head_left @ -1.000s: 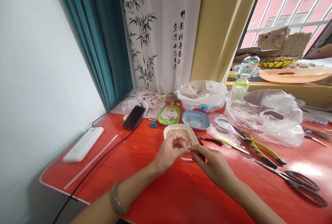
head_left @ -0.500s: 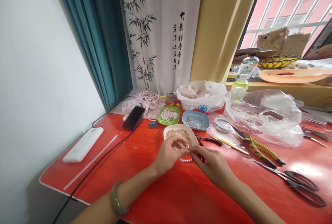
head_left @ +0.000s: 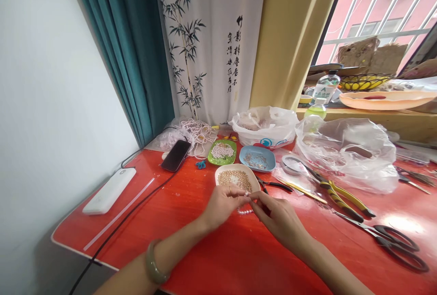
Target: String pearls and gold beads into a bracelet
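My left hand (head_left: 221,205) and my right hand (head_left: 278,215) meet at the fingertips just in front of a white dish (head_left: 256,185) of gold beads. The left thumb and forefinger pinch a small pale bead (head_left: 246,193). The right fingers are pressed together against the same spot; a thread there is too fine to make out. Below the fingertips hangs or lies a short row of pearly beads (head_left: 245,212), partly hidden by the hands. Behind the white dish are a green dish (head_left: 221,160) with pale pink beads and a blue dish (head_left: 266,167) with small metallic pieces.
Black-handled pliers (head_left: 278,185), yellow tweezers (head_left: 303,190), yellow pliers (head_left: 336,195) and scissors (head_left: 382,236) lie to the right. Plastic bags (head_left: 348,154) stand behind. A phone (head_left: 176,155), a cable (head_left: 136,207) and a white power bank (head_left: 109,191) are at left.
The fingers of my left hand have curled down and closed at the bead, where they were more raised and arched before. My right hand has barely moved.
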Demonstrator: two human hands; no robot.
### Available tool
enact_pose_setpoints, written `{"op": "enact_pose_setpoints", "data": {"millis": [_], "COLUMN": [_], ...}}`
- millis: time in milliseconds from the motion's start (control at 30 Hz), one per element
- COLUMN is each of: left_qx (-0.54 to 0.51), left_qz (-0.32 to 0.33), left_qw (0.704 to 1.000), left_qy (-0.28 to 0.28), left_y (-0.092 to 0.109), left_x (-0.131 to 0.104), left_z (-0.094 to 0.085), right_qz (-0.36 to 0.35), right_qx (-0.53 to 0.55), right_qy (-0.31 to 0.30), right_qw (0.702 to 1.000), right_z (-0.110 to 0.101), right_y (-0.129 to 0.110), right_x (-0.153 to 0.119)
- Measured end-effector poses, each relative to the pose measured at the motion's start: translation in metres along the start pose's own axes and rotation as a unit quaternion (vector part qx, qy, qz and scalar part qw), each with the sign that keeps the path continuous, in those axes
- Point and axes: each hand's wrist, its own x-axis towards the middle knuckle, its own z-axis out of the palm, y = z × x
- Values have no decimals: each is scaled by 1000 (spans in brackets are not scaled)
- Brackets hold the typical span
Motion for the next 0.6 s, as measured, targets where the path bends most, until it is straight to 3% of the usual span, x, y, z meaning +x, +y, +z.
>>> {"op": "enact_pose_setpoints", "data": {"millis": [133, 300, 600], "left_qx": [-14, -37, -86], "left_qz": [0, -7, -7], "left_qw": [999, 997, 991], "left_qy": [37, 74, 106], "left_y": [-2, -1, 2], "left_x": [-2, -4, -6], "left_z": [2, 6, 11], "right_qz": [66, 133, 93], "right_qx": [85, 218, 173], "right_qy": [-13, -25, 8], "right_qw": [994, 967, 981], "right_z": [1, 4, 7], "right_y": [-4, -7, -11], "right_x": [1, 2, 0]}}
